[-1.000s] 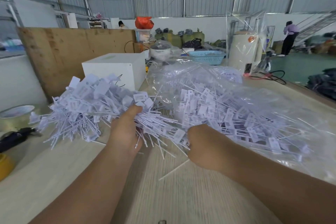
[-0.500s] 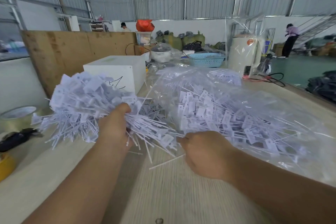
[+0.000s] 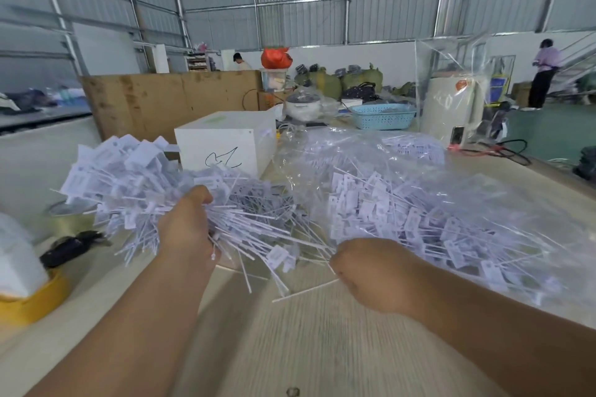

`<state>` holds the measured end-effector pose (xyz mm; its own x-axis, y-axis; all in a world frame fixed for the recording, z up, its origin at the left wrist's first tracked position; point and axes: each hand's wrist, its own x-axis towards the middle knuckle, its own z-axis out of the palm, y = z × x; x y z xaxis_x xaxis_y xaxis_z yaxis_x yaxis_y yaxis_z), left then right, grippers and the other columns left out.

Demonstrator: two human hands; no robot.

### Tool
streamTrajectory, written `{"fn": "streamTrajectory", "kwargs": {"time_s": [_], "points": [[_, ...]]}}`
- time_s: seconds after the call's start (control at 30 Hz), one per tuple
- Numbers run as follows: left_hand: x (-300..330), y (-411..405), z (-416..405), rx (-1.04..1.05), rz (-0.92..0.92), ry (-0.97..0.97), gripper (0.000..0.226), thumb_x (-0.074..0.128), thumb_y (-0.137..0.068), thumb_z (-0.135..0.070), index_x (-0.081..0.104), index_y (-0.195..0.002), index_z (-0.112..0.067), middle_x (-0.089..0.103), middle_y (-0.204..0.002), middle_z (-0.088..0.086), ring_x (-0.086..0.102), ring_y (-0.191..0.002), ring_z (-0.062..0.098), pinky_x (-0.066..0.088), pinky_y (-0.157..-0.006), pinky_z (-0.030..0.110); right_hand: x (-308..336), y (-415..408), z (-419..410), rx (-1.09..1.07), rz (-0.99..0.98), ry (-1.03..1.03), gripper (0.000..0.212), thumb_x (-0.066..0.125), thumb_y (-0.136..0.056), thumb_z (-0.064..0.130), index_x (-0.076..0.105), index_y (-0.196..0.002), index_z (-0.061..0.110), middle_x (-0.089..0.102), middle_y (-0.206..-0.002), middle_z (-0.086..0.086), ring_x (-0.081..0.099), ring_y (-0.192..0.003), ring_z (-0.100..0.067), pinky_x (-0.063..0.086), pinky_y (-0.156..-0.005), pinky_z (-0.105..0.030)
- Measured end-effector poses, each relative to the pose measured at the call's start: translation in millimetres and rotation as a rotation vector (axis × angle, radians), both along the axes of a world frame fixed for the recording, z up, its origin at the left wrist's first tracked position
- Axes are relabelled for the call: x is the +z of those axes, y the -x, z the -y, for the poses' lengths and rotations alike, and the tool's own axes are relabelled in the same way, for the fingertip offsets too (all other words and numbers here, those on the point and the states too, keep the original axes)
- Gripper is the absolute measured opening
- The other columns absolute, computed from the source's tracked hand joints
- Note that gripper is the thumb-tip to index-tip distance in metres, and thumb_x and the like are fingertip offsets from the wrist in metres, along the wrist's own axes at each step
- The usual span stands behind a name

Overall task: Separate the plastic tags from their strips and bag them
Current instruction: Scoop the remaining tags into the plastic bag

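left hand (image 3: 187, 229) clenched around a thick bundle of white tags (image 3: 135, 184), held just above the table (image 3: 290, 338) with heads fanned up-left and stems pointing right. right hand (image 3: 371, 274) closed in a fist at the mouth of the clear bag (image 3: 451, 203), gripping its edge, one loose strip (image 3: 306, 291) lying beside it. bag filled with more tags, resting on the table's right side, near a white box (image 3: 225, 142).

"What sort of place am I steering through?"
"A warehouse workshop, I'd say: grey corrugated metal walls (image 3: 322, 10) at twelve o'clock, stuffed green sacks (image 3: 342, 80) below them, a tall brown plywood board (image 3: 161, 100) at eleven, a light wooden worktable (image 3: 322, 348) underneath."
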<state>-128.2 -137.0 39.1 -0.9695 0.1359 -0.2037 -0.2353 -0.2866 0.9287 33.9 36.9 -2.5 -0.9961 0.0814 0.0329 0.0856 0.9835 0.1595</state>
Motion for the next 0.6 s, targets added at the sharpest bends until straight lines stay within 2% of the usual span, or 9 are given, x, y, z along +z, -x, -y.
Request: {"fn": "streamTrajectory", "kwargs": {"time_s": [0.07,0.17,0.23,0.3,0.37,0.43,0.47,0.53,0.6], "points": [[2,-4,2,-0.038,-0.011,-0.068,0.017,0.056,-0.083,-0.019,0.041,-0.076,-0.015,0.021,-0.066,0.003,0.021,-0.053,0.02,0.025,-0.059,0.033,-2,2,2,0.031,-0.013,-0.075,0.017,0.047,-0.087,0.004,0.057,-0.097,0.013,0.054,-0.094,-0.002,0.06,-0.087,-0.024,0.044,-0.064,-0.032],[1,-11,6,-0.068,-0.036,-0.109,0.014,0.055,-0.082,-0.017,0.042,-0.079,-0.015,0.023,-0.072,0.005,0.025,-0.057,0.021,0.026,-0.059,0.036,-6,3,3,0.055,-0.018,-0.159,0.028,0.045,-0.086,0.004,0.054,-0.112,0.012,0.054,-0.105,-0.006,0.06,-0.09,-0.026,0.038,-0.061,-0.032],[0,-16,8,-0.073,-0.037,-0.137,0.011,0.055,-0.082,-0.016,0.046,-0.088,-0.013,0.029,-0.081,0.007,0.031,-0.064,0.023,0.031,-0.062,0.039,-9,4,3,0.063,-0.019,-0.183,0.033,0.045,-0.088,0.008,0.052,-0.12,0.013,0.05,-0.112,-0.006,0.057,-0.095,-0.026,0.035,-0.062,-0.031],[-1,-20,10,-0.084,-0.041,-0.18,0.012,0.054,-0.082,-0.014,0.046,-0.091,-0.013,0.034,-0.087,0.006,0.038,-0.07,0.026,0.037,-0.065,0.04,-8,2,2,0.066,-0.062,-0.184,0.032,0.044,-0.091,0.013,0.049,-0.123,0.012,0.046,-0.117,-0.007,0.053,-0.098,-0.025,0.038,-0.065,-0.032],[-3,-24,11,-0.101,-0.052,-0.228,0.013,0.052,-0.085,-0.012,0.048,-0.097,-0.012,0.037,-0.095,0.007,0.04,-0.078,0.029,0.039,-0.071,0.042,-5,0,2,0.051,-0.124,-0.172,0.033,0.041,-0.094,0.017,0.044,-0.126,0.01,0.044,-0.12,-0.01,0.049,-0.102,-0.026,0.043,-0.075,-0.035],[-4,-30,13,-0.12,-0.07,-0.254,0.014,0.05,-0.087,-0.011,0.05,-0.101,-0.01,0.041,-0.085,0.01,0.047,-0.07,0.029,0.044,-0.064,0.038,1,-3,4,-0.013,-0.189,-0.103,0.034,0.039,-0.095,0.021,0.04,-0.128,0.011,0.042,-0.123,-0.01,0.048,-0.104,-0.027,0.044,-0.083,-0.037],[-4,-32,13,-0.127,-0.076,-0.261,0.014,0.05,-0.087,-0.011,0.051,-0.1,-0.009,0.042,-0.079,0.012,0.05,-0.064,0.027,0.047,-0.057,0.034,5,-3,6,-0.045,-0.225,-0.047,0.033,0.04,-0.095,0.023,0.038,-0.127,0.012,0.042,-0.122,-0.008,0.049,-0.101,-0.026,0.044,-0.079,-0.036],[-7,-35,13,-0.119,-0.066,-0.256,0.013,0.052,-0.085,-0.012,0.053,-0.098,-0.009,0.047,-0.08,0.012,0.051,-0.061,0.026,0.047,-0.046,0.025,13,-3,12,-0.082,-0.272,0.045,0.027,0.043,-0.093,0.018,0.037,-0.119,0.013,0.044,-0.112,-0.006,0.05,-0.08,-0.021,0.038,-0.058,-0.032],[-10,-37,10,-0.109,-0.046,-0.231,0.013,0.056,-0.082,-0.014,0.051,-0.094,-0.011,0.045,-0.082,0.012,0.049,-0.064,0.027,0.046,-0.048,0.028,18,-1,19,-0.106,-0.299,0.096,0.027,0.043,-0.088,0.006,0.037,-0.113,0.014,0.042,-0.092,-0.003,0.037,-0.057,-0.015,0.022,-0.045,-0.028]]}}
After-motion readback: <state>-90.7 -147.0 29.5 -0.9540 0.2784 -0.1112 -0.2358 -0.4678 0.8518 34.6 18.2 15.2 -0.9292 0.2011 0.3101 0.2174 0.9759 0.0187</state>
